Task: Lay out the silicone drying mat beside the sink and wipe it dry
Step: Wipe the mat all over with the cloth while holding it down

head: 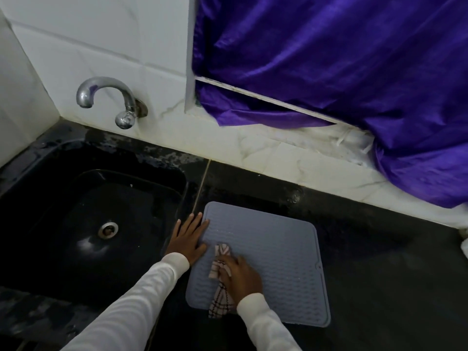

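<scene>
While left hand (188, 239) lies flat, right hand (240, 274) grips cloth (219, 264) on mat (278, 249) beside sink (50, 198).

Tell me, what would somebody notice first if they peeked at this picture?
Probably the shiny purple cloth hanging at the top right over the white tiled wall. Then the grey drying mat lying flat on the black counter beside the dark sink, where the left hand presses its edge and the right hand rubs it with a checked cloth.
</scene>
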A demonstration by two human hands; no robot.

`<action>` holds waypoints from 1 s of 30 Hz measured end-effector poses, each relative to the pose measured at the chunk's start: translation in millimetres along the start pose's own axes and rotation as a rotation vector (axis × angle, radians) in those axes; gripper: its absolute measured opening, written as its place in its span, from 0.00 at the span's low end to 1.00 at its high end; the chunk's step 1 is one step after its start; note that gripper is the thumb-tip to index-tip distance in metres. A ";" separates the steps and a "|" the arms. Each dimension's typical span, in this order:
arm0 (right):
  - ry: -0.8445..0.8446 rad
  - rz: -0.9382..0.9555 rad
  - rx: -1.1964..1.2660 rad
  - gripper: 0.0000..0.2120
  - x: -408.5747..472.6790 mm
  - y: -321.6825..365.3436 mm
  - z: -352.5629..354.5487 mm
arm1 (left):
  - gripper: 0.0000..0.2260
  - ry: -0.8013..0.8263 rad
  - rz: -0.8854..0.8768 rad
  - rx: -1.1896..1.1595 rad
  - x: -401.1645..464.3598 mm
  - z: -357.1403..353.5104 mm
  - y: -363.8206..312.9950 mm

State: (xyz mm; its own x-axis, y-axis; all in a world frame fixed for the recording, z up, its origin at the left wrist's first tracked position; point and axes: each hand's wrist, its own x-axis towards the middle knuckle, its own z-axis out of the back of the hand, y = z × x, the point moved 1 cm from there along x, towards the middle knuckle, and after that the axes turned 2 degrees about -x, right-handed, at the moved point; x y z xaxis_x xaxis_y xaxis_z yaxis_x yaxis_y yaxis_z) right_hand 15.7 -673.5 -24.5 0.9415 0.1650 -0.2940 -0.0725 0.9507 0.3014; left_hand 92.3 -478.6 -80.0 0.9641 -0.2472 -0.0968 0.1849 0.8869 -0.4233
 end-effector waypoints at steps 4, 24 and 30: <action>-0.002 -0.137 0.002 0.22 -9.7 -39.9 10.1 | 0.34 -0.006 -0.004 0.009 -1.3 2.6 -3.2; -0.138 -0.736 0.320 0.25 -71.8 -195.7 61.0 | 0.35 0.044 0.005 -0.010 1.5 -0.5 -0.6; -0.149 -0.779 0.376 0.29 -76.4 -185.7 50.1 | 0.34 0.069 0.035 0.000 3.7 3.0 -4.0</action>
State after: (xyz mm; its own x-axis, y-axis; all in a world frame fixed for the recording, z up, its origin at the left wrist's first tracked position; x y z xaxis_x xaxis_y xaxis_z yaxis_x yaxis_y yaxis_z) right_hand -26.3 -875.8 -12.5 0.7129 -0.5560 -0.4274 0.6976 0.6246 0.3510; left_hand 95.7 -481.8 -75.9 0.9545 -0.2422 -0.1737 0.1512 0.8957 -0.4182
